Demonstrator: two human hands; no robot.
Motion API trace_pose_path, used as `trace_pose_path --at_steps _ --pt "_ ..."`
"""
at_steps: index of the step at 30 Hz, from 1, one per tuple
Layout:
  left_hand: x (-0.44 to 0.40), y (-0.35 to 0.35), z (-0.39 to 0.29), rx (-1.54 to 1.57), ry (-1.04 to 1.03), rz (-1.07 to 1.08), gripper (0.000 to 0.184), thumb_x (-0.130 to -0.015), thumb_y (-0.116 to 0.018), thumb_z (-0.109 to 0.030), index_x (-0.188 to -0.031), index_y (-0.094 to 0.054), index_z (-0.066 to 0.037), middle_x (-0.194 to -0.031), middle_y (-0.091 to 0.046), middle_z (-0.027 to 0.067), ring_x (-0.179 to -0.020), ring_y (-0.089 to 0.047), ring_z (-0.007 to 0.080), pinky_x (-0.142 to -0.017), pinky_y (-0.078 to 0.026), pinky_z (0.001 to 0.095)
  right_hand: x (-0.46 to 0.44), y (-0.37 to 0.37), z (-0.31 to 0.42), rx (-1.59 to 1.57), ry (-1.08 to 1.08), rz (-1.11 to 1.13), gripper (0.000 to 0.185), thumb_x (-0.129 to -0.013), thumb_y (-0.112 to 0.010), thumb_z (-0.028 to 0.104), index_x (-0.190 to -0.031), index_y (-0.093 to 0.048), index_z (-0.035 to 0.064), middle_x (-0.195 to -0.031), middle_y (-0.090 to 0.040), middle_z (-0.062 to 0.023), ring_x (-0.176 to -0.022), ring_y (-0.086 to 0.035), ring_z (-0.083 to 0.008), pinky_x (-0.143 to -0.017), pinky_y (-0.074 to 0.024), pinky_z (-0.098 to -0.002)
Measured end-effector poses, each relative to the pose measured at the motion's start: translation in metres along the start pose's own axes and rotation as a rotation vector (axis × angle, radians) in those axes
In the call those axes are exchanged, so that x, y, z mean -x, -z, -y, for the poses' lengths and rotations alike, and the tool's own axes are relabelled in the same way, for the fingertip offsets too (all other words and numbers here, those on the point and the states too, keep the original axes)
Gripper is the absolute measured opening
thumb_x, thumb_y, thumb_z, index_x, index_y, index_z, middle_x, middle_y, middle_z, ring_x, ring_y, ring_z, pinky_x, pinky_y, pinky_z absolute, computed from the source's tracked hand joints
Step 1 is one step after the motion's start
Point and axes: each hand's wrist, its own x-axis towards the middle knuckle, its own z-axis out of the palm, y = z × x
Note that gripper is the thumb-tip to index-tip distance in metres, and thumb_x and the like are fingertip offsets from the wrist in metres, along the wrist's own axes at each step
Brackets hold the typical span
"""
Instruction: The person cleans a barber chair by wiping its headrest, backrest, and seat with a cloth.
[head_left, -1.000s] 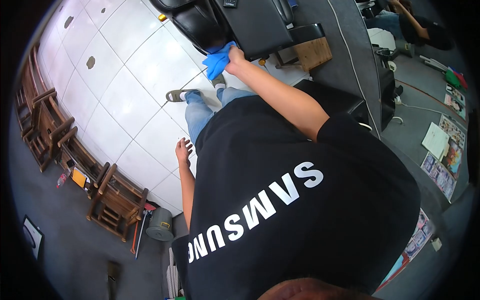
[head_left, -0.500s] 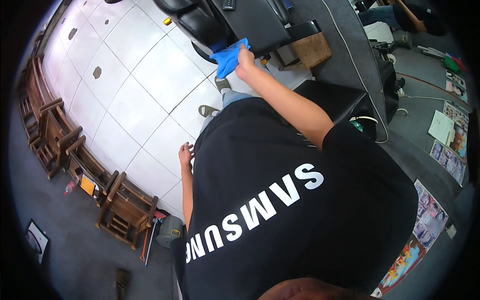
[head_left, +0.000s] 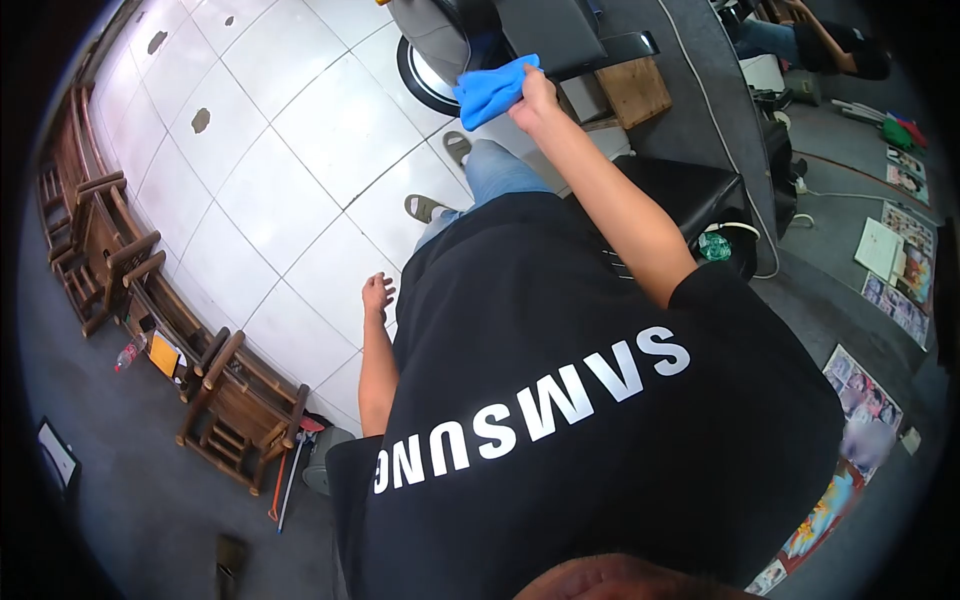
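Observation:
My right hand [head_left: 535,100] grips a crumpled blue cloth [head_left: 492,95], its fingers closed on one end. The cloth hangs beside the near edge of a black padded chair [head_left: 550,35]; whether it touches the padding I cannot tell. Under the chair a round base [head_left: 430,85] shows, partly hidden by the cloth and seat. My left hand [head_left: 377,294] hangs at my side over the white tiles, its fingers loosely apart and holding nothing.
Wooden chairs and a bench [head_left: 240,420] stand along the left, with a plastic bottle [head_left: 130,352] lying there. A wooden box [head_left: 635,90] and a black padded seat [head_left: 680,200] are at the right, before a mirror [head_left: 830,120]. A white cable [head_left: 710,140] runs along the mirror's edge.
My right hand and the cloth have shifted right and up in view. The chair also sits farther right and up, with more of its base showing. The remote on it has left the view.

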Motion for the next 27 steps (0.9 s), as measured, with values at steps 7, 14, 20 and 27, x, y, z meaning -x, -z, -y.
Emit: trace_pose_path --at_steps 7,14,20,27 --pt "0.006 0.015 0.02 0.06 -0.025 -0.099 0.041 -0.102 -0.052 -0.036 -0.128 -0.058 -0.005 -0.114 -0.072 0.0115 -0.089 -0.069 0.0215 -0.072 -0.054 0.0362 -0.084 -0.053 -0.022 -0.01 -0.026 0.045 0.04 -0.11 -0.035 0.024 -0.138 -0.041 -0.0037 -0.137 -0.051 -0.0224 -0.121 -0.058 -0.0427 -0.099 -0.0494 -0.0655" --pt "0.012 -0.014 -0.003 0.152 -0.035 -0.086 0.039 -0.102 -0.051 -0.036 -0.127 -0.059 -0.006 -0.11 -0.071 0.0095 -0.09 -0.069 0.0212 -0.072 -0.054 0.0367 0.003 -0.027 0.049 -0.043 -0.133 0.31 0.036 -0.108 -0.037 0.021 -0.131 -0.049 -0.0038 -0.129 -0.059 -0.0188 -0.117 -0.062 -0.0334 -0.11 -0.0438 -0.0526" --pt "-0.003 -0.045 -0.028 0.212 -0.07 -0.052 0.037 -0.102 -0.053 -0.033 -0.127 -0.059 -0.006 -0.107 -0.071 0.0083 -0.084 -0.069 0.018 -0.066 -0.052 0.0327 0.044 -0.087 0.125 0.232 0.78 0.434 0.032 -0.1 -0.059 0.029 -0.114 -0.066 0.0002 -0.124 -0.068 -0.0126 -0.114 -0.065 -0.0265 -0.101 -0.0483 -0.0422" --pt "-0.017 -0.048 -0.041 0.209 -0.109 -0.05 0.038 -0.103 -0.052 -0.033 -0.128 -0.06 -0.007 -0.108 -0.073 0.0094 -0.086 -0.07 0.0192 -0.066 -0.053 0.032 0.024 -0.111 0.051 1.356 1.974 0.538 0.033 -0.092 -0.067 0.022 -0.118 -0.066 0.0026 -0.125 -0.066 -0.0169 -0.117 -0.06 -0.0351 -0.102 -0.0465 -0.0439"
